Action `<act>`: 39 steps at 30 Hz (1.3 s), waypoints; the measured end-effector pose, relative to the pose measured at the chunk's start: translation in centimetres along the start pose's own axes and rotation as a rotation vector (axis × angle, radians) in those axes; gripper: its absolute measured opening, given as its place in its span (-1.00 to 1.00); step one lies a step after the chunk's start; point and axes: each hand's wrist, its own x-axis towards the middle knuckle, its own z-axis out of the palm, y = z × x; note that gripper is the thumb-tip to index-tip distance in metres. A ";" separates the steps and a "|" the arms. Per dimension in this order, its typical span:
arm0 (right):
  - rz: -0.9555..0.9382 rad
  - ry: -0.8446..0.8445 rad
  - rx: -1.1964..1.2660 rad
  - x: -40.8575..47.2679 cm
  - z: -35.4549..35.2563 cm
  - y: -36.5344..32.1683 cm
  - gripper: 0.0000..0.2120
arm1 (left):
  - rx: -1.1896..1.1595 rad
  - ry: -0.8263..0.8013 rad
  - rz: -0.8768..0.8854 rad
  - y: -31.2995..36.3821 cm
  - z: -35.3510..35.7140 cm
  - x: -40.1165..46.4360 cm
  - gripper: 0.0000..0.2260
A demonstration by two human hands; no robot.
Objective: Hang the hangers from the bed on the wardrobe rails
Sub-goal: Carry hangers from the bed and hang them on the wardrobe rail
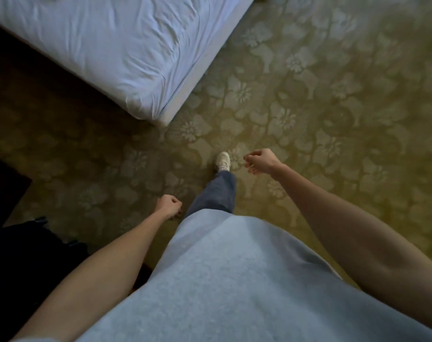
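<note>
The bed, covered in a wrinkled white sheet, fills the upper left, and its near corner points toward me. No hangers and no wardrobe rails show in the head view. My left hand hangs by my left hip, fingers curled into a loose fist with nothing in it. My right hand is out in front at the right, also loosely curled and holding nothing. Both hands are well short of the bed.
A yellow-green carpet with a pale flower pattern covers the floor. My foot in a white shoe is stepped forward on it. Dark furniture or luggage stands at the lower left, and a dark strip runs along the bed's left side.
</note>
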 end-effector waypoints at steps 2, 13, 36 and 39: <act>0.032 0.012 -0.027 1.8 -3.2 -1.9 -0.78 | -0.045 -0.011 0.013 4.9 -1.6 1.8 -0.81; 0.378 0.170 0.144 7.7 -21.5 -1.1 -0.78 | -0.001 -0.168 0.239 39.0 -6.1 9.3 -0.80; 0.041 0.011 -0.110 40.7 -57.7 -37.1 -0.79 | 0.037 -0.102 0.064 78.9 -16.4 25.8 -0.83; -0.015 -0.038 -0.217 46.1 -60.9 -44.3 -0.79 | -0.038 -0.119 0.006 82.4 -18.1 29.2 -0.80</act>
